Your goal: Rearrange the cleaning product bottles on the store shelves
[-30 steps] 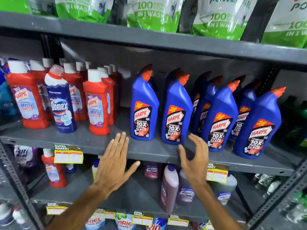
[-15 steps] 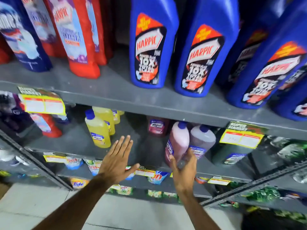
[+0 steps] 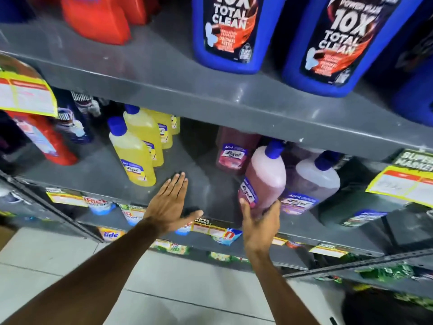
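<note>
On the lower shelf [image 3: 98, 174] stands a pink Lizol bottle [image 3: 267, 177] with a blue cap, leaning a little. My right hand [image 3: 260, 221] wraps its base, thumb on the left and fingers on the right. A lavender bottle [image 3: 316, 181] stands right beside it and another pink bottle [image 3: 232, 148] is behind. Several yellow Lizol bottles [image 3: 138, 158] form a row to the left. My left hand [image 3: 171, 202] hovers flat with fingers spread over the bare gap between the yellow and pink bottles, holding nothing.
Blue Harpic bottles [image 3: 234, 31] and red bottles [image 3: 98, 17] fill the upper shelf [image 3: 210, 102], whose edge overhangs the bottles below. A red bottle [image 3: 44, 139] and dark Domex bottles [image 3: 77, 118] stand far left. Yellow price tags [image 3: 25, 95] hang from the shelf fronts. Detergent packs lie lower down.
The view has dropped and closed in on the lower shelf. Both hands moved forward under the upper shelf; my right hand now wraps the pink bottle's base.
</note>
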Motion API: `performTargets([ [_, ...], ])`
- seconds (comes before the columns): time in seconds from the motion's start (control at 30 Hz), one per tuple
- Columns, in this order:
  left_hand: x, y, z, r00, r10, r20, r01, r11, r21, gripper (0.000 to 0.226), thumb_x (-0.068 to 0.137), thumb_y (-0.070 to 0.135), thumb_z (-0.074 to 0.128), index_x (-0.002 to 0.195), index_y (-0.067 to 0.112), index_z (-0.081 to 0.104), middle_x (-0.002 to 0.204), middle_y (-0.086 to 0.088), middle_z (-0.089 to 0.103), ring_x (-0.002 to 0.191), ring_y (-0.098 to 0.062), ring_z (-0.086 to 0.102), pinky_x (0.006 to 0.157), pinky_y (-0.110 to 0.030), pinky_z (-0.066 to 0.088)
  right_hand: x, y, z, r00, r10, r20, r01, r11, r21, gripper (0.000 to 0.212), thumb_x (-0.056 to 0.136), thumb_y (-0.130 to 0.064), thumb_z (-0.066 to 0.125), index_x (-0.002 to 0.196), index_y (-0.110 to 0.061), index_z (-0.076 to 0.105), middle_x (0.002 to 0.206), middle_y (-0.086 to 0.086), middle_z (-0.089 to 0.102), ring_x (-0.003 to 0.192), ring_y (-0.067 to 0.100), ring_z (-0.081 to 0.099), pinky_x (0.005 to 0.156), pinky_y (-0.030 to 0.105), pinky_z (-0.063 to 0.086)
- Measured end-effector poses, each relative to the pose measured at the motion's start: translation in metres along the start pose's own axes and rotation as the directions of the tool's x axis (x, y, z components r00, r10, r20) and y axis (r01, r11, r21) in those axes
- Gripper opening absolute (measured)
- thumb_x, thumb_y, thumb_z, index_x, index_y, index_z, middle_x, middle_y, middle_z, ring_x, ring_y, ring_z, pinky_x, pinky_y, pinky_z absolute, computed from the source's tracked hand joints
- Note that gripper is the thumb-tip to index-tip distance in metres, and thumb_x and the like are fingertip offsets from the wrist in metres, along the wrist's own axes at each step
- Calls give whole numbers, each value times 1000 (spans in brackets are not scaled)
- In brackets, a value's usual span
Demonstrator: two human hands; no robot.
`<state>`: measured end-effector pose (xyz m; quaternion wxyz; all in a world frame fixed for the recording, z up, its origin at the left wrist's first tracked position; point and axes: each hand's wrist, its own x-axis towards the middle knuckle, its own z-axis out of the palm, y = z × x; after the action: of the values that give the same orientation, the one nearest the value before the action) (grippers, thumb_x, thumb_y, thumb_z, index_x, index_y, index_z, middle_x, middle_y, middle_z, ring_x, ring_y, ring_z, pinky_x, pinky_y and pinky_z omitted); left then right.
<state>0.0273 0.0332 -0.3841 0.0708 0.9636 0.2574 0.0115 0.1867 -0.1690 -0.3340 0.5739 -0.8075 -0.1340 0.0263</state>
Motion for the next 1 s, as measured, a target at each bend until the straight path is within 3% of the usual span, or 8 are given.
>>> performTargets([
  [0.07, 0, -1, 3, 1000, 2, -18, -2, 1000, 1, 118, 91, 88, 24, 159, -9, 26, 170, -28, 24, 159, -38, 25, 130, -52, 24, 5, 0, 6, 995, 13, 101, -15, 1000, 23, 64, 80, -27, 93, 129, -21, 51, 111, -7, 72, 92, 4, 72, 89, 23, 60],
  [0.13, -1, 0, 5, 1000, -3, -29, 3, 1000, -4, 118, 91, 88, 25, 160, -8, 26, 170, -28, 23, 159, -38, 25, 131, -51, 22, 16, 1, 12, 972, 9, 237, -27, 997, 71, 70, 78, -28, 95, 130, -25, 48, 111, -17, 72, 95, -9, 72, 87, 14, 58],
  [0.27, -1, 0, 4, 999, -14, -32, 13, 1000, -21, 120, 90, 90, 23, 164, -3, 15, 174, -23, 13, 163, -33, 12, 133, -46, 11, 37, 1, 23, 908, -47, 417, -10, 991, 134, 65, 76, -46, 90, 128, -34, 55, 117, -17, 77, 110, 4, 75, 94, 24, 60],
  [0.43, -2, 0, 2, 999, -12, -40, 10, 999, -39, 119, 90, 89, 25, 165, -1, 10, 175, -21, 7, 164, -32, 6, 133, -42, 4, 47, 21, 29, 880, -40, 474, 16, 998, 53, 65, 70, -49, 93, 124, -36, 60, 114, -16, 79, 105, 4, 76, 96, 33, 64],
  [0.57, -3, -1, 4, 999, -9, -35, 8, 999, -33, 119, 89, 91, 20, 165, 0, 5, 176, -19, 3, 164, -30, 2, 133, -42, 3, 46, 27, 30, 877, -26, 480, 21, 1000, 16, 65, 79, -32, 94, 132, -33, 56, 124, -8, 76, 110, 7, 75, 96, 32, 63],
  [0.67, -2, -1, 5, 999, -13, -29, 11, 999, -46, 120, 88, 92, 18, 166, 2, 4, 176, -18, 2, 164, -29, 1, 133, -41, 3, 48, 29, 29, 876, -16, 483, 15, 1000, 5, 62, 82, -26, 92, 132, -30, 57, 124, -8, 76, 110, 4, 75, 94, 24, 62],
  [0.8, -2, -1, 6, 999, -17, -33, 16, 999, -47, 118, 90, 90, 24, 166, 3, 3, 176, -17, 2, 164, -28, 1, 132, -40, 1, 47, 29, 25, 864, -2, 504, 11, 1000, -14, 61, 83, -23, 90, 132, -33, 55, 120, -23, 71, 105, -14, 70, 81, 7, 57],
  [1.0, -1, -2, 6, 1000, -19, -18, 18, 999, -47, 118, 89, 91, 22, 166, 3, 1, 177, -17, -1, 164, -28, -2, 133, -40, 0, 47, 30, 27, 855, 11, 519, -2, 1000, -17, 60, 86, -24, 89, 133, -33, 53, 121, -19, 71, 106, -11, 71, 87, 12, 58],
])
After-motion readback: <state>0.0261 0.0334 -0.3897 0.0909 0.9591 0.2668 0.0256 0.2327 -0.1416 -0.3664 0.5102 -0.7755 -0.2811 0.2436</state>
